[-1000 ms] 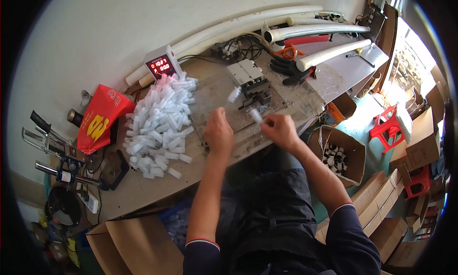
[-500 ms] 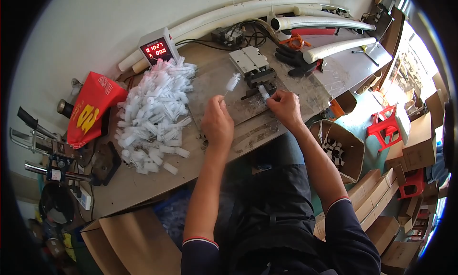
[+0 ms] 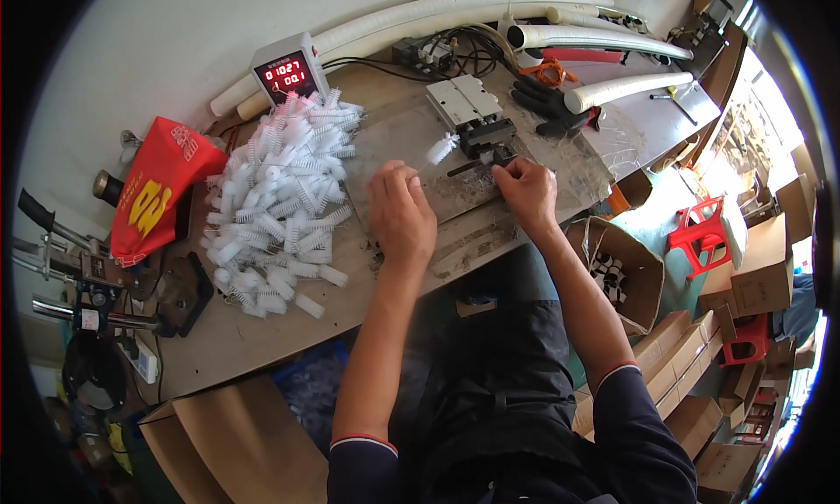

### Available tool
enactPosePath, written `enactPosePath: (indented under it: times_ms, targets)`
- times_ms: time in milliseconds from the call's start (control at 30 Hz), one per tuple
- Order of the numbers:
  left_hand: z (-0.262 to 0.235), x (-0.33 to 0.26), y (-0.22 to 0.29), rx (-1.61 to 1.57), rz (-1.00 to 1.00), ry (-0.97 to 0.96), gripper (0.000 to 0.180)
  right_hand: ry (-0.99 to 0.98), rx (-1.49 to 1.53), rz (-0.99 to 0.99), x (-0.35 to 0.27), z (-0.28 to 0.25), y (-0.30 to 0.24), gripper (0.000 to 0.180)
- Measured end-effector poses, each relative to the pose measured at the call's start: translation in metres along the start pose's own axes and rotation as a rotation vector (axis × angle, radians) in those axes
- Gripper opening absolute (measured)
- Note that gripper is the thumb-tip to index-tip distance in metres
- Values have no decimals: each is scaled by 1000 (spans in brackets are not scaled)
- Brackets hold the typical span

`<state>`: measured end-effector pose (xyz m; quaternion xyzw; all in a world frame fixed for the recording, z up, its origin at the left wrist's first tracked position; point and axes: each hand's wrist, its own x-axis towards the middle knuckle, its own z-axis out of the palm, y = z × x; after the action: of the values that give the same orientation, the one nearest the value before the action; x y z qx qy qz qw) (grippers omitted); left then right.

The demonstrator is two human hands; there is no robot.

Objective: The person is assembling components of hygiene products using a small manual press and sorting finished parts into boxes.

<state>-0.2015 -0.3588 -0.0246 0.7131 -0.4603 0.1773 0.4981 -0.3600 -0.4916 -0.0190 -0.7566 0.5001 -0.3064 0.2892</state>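
My left hand [image 3: 402,208] is closed in a pinch on the thin wire stem of a small white bristle brush [image 3: 444,148], its head pointing up and right. My right hand [image 3: 530,193] is closed at the front of a metal clamping fixture [image 3: 486,136] with a pale block on top. A whitish bit and a dark piece show at its fingertips, too small and covered to name. To the left of my left hand lies a big heap of similar white brushes [image 3: 280,198].
Behind the heap stands a counter box [image 3: 289,69] with red digits. A red bag [image 3: 166,189] and a metal stand [image 3: 96,298] are at left. Black gloves [image 3: 547,106] and long white tubes [image 3: 604,40] lie behind. An open carton [image 3: 617,272] stands below the table's right side.
The white brush that showed between my right fingertips and the fixture is now mostly out of sight. The brush in my left hand has shifted right, nearer the fixture. The counter's lower digits changed.
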Motion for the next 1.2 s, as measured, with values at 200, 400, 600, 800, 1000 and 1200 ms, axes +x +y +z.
enactPosePath:
  times_ms: [200,400,600,800,1000,1200]
  targets:
    - [4,-4,-4,-39,19,-93,14,147,13,9,-3,11,3,30]
    - [18,-1,2,-22,52,-185,11,199,62,5,-6,9,5,29]
    - [38,7,23,18,31,-360,13,202,87,3,-6,9,8,29]
    - [42,8,15,31,210,-288,10,241,134,-29,-5,10,12,27]
    - [15,-3,12,246,230,-354,14,202,314,12,-7,4,11,23]
    - [-10,-22,26,128,141,-199,7,181,516,-164,-9,8,19,16]
